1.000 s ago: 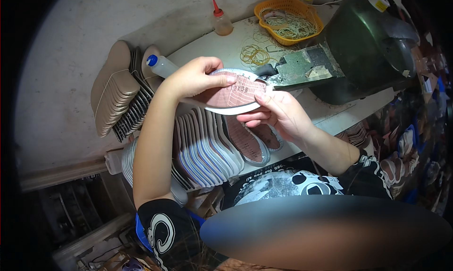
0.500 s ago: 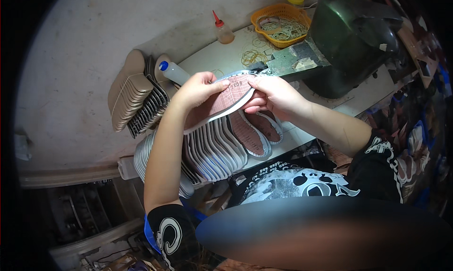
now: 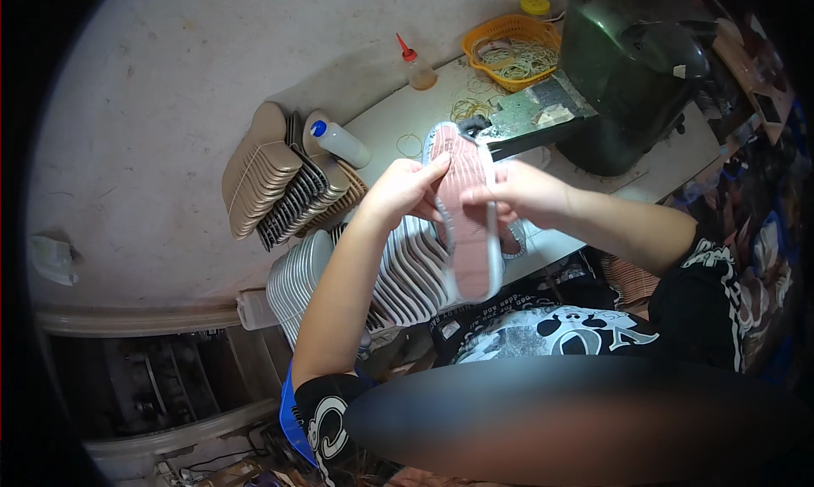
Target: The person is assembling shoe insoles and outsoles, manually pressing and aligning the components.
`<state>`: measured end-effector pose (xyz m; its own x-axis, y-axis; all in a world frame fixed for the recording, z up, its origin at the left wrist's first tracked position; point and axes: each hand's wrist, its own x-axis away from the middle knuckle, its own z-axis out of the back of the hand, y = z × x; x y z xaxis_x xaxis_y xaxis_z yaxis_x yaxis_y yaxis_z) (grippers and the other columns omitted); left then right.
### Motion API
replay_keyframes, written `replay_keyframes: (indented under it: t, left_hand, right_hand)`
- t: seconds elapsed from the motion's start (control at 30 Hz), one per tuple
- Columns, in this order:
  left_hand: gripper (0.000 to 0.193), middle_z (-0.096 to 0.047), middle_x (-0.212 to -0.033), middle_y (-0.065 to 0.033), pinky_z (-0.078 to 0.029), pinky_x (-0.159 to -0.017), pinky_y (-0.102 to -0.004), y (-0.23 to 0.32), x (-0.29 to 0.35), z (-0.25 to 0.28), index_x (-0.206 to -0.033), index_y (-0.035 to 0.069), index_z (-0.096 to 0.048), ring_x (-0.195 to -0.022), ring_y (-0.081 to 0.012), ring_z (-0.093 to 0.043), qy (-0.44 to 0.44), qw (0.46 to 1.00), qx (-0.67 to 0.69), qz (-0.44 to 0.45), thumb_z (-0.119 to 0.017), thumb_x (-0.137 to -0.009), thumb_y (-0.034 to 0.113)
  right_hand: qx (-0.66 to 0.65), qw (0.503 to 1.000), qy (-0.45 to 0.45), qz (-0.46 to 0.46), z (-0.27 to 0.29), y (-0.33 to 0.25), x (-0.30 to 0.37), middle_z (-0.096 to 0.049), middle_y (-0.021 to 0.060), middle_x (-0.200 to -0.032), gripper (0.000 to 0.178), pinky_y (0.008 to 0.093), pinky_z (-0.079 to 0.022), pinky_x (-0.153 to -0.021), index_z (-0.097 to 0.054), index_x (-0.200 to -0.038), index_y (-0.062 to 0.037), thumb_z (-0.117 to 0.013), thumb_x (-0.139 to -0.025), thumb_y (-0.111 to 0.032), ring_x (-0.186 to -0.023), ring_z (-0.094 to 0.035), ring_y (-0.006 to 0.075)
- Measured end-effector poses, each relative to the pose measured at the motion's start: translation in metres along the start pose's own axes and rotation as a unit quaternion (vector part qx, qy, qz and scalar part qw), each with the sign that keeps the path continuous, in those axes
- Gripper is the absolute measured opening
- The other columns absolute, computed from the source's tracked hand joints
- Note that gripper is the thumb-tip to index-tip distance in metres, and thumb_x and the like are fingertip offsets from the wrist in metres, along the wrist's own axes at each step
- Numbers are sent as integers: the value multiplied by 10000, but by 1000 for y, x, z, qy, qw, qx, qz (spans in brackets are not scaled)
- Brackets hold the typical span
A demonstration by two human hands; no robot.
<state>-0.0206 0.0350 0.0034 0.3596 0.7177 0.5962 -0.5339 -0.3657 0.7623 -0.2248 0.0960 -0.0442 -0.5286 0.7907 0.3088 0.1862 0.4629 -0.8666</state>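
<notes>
1. Head view: the left hand (image 3: 403, 192) and right hand (image 3: 536, 196) both pinch the pink insole (image 3: 471, 237), one at each long edge, apparently keeping it flat and steady beside the green machine arm's (image 3: 527, 116) black tip (image 3: 474, 128).
2. Fingers underneath are hidden; whether the insole touches that tip is unclear.
3. Beige soles (image 3: 263, 181) are tied, probably for tidiness.

My long, curved, dusty-pink insole (image 3: 471, 245) shows paler lines and a whitish rim; my black cloth shirt (image 3: 560, 327) bears white-and-grey print.
</notes>
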Motion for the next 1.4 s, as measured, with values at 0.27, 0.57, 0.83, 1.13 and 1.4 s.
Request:
replay_keyframes:
  t: [0.27,0.57,0.83,1.13,1.4]
  left_hand:
    - [458,-501,-525,16,-380,-380,-213,3,-4,4,-675,23,-624,-396,-60,-443,26,999,-39,-22,-756,-757,454]
    - [389,-449,-476,30,-336,-367,-208,2,-14,3,-672,47,-576,-357,-57,-359,115,990,68,-53,-768,-761,373]
    - [457,-426,-458,27,-262,-364,-234,2,-32,23,-671,32,-586,-355,-68,-352,143,988,29,-47,-760,-746,448]
    - [764,-586,-610,-95,-416,-454,-251,22,-66,77,-888,-72,-609,-509,-139,-549,54,993,-92,50,-739,-652,643]
    - [553,-501,-1310,-121,-292,-1078,-386,61,-82,80,-1155,109,-614,-1290,-291,-366,-76,802,-416,-422,-783,-700,375]
  right_hand:
    - [50,989,78,113,9,-1,-7,-653,29,-772,249,234,-433,-540,-698,-922,-4,-694,-843,-240,-612,-537,64]
    - [34,999,31,-22,10,16,16,-652,68,-741,352,235,-487,-523,-664,-845,10,-664,-864,-341,-631,-603,114]
    - [-131,991,35,18,-31,32,39,-676,125,-777,314,224,-530,-542,-637,-970,48,-641,-885,-254,-638,-664,145]
    - [-209,968,126,67,-43,15,6,-673,110,-726,257,219,-519,-552,-640,-929,18,-619,-897,-237,-600,-654,137]
    - [-223,961,137,87,-39,8,-19,-673,114,-758,279,206,-513,-563,-621,-984,17,-594,-913,-252,-615,-649,121]
